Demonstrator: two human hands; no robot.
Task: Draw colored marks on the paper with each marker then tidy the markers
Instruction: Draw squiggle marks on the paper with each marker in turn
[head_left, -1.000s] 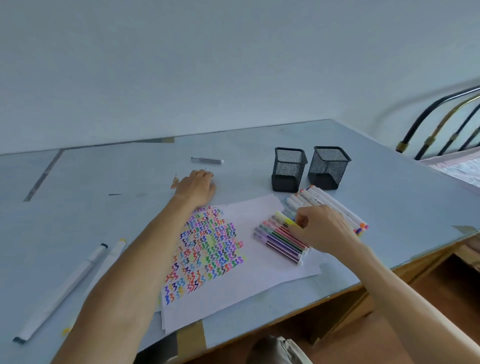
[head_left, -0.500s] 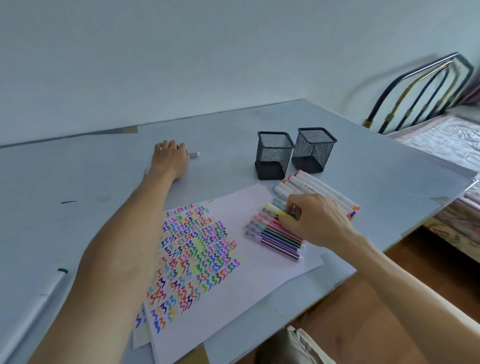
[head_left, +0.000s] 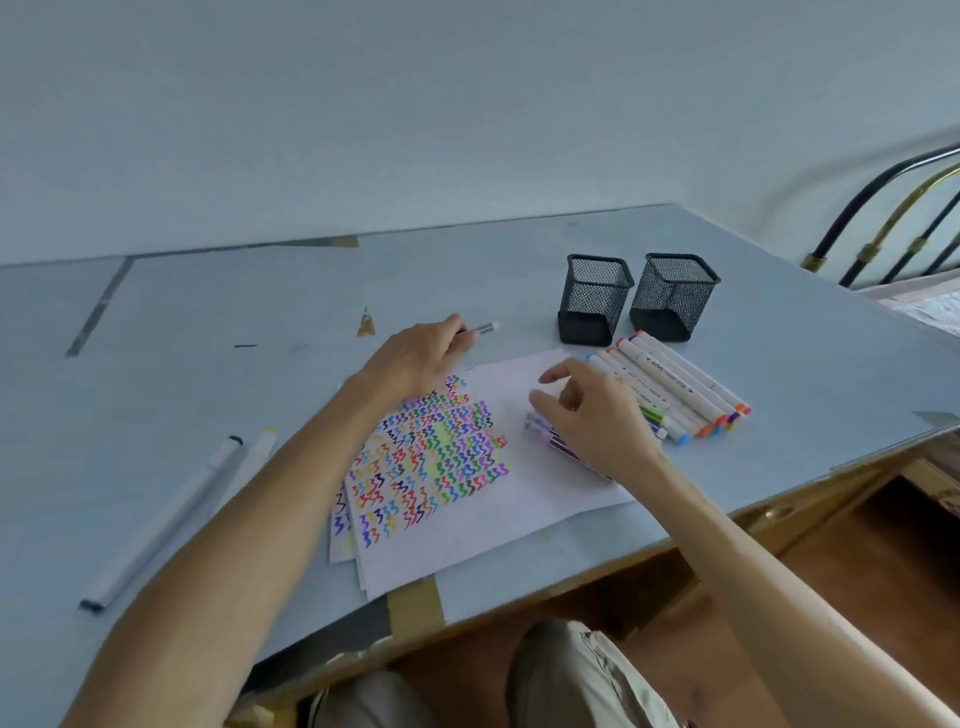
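At centre frame, the left hand (head_left: 415, 356) curls its fingers (head_left: 451, 332) around a grey pen (head_left: 482, 328) lying on the counter (head_left: 208, 322), just above the paper's top edge. Right of centre, the right hand (head_left: 587, 415) hovers over the thin markers (head_left: 540, 428), fingers (head_left: 558, 376) spread and loosely bent, gripping nothing visible. The paper (head_left: 519, 499) carries dense rows of coloured zigzags on its left half, so marking appears largely done and tidying seems the step in hand. Thick markers (head_left: 675, 387) lie in a row beside the thin ones, below two mesh pen cups (head_left: 595, 299) at upper right, whose contents cannot be seen. To proceed well: gather markers in one aligned bundle, caps level, and lower them upright into a cup. Two white markers (head_left: 171, 514) at lower left, well apart, also need collecting.
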